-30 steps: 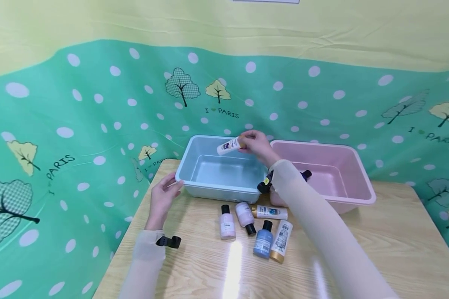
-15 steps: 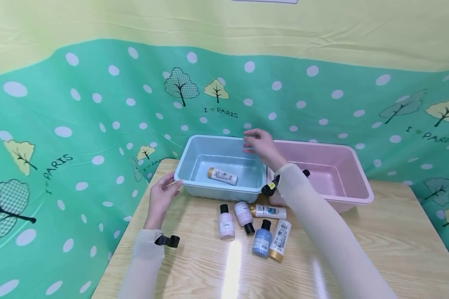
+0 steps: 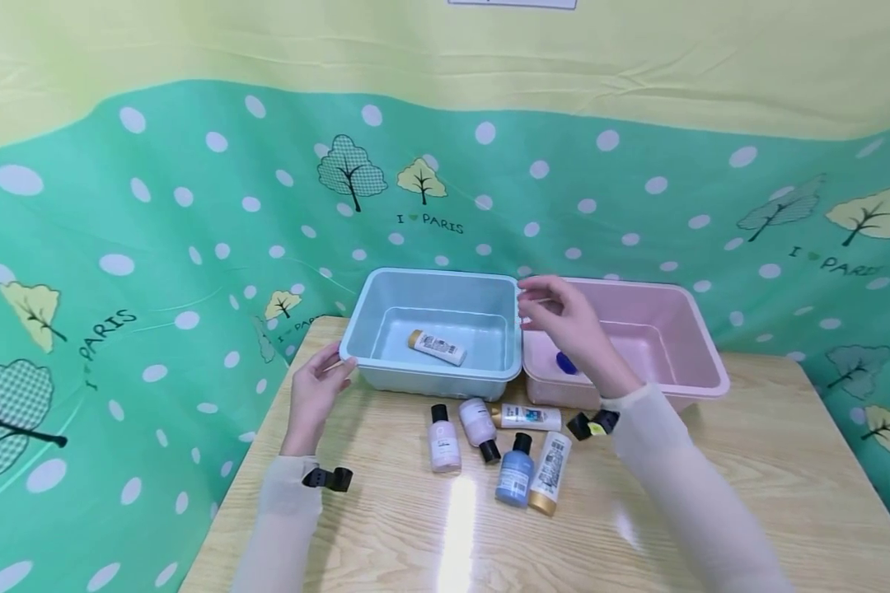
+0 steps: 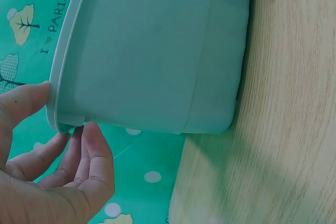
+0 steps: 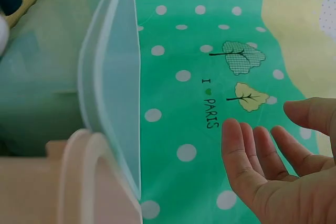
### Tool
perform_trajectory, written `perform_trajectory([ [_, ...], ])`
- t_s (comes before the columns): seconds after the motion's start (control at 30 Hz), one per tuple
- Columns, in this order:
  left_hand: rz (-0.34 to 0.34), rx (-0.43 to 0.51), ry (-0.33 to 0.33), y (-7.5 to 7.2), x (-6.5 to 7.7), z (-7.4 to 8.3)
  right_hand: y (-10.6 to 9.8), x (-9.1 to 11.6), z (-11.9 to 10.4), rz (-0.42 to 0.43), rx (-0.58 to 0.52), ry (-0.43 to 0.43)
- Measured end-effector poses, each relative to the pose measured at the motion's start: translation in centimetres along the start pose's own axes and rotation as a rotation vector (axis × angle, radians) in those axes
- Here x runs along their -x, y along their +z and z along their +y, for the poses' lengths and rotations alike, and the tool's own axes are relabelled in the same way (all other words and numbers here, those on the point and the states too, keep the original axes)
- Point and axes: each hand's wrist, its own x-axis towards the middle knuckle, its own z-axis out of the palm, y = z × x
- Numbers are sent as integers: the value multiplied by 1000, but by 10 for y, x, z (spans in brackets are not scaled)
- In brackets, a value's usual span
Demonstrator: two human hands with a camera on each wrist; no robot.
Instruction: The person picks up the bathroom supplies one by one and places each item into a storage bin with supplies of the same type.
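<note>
My left hand pinches the near left corner of the light blue plastic basin; in the left wrist view the thumb lies on its rim and the fingers are below. Inside that basin lies a white tube with a gold cap. Over the left part of the pink basin, close to where the two basins meet, is my right hand, holding nothing, its fingers loosely bent. Beneath it a dark blue item partly shows in the pink basin; its kind is hidden.
In front of the basins on the wooden table lie two pale pink bottles with black caps, a blue bottle, and two white tubes with gold caps. A green patterned cloth hangs behind and at the left.
My right hand has let go of the white tube, which now lies in the blue basin. It has then moved right, over the pink basin. The left hand stays at the corner.
</note>
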Motion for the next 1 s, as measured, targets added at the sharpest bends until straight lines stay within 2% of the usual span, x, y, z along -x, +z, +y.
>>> perform_trajectory([
  [0.17, 7, -4, 6, -1, -1, -2, -12, 36, 8, 3, 107, -24],
  [0.37, 11, -2, -1, 0, -1, -1, -23, 76, 29, 10, 196, -83],
  [0.47, 10, -1, -1, 1, -1, 0, -26, 95, 41, -8, 211, -77],
  [0.63, 15, -8, -1, 0, -1, 1, -27, 118, 65, -60, 137, -52],
  [0.77, 16, -11, -1, -1, 0, 0, -26, 129, 85, -62, 119, -1],
  [1.0, 10, 4, 1, 0, 1, -1, -23, 141, 114, -41, 227, 186],
])
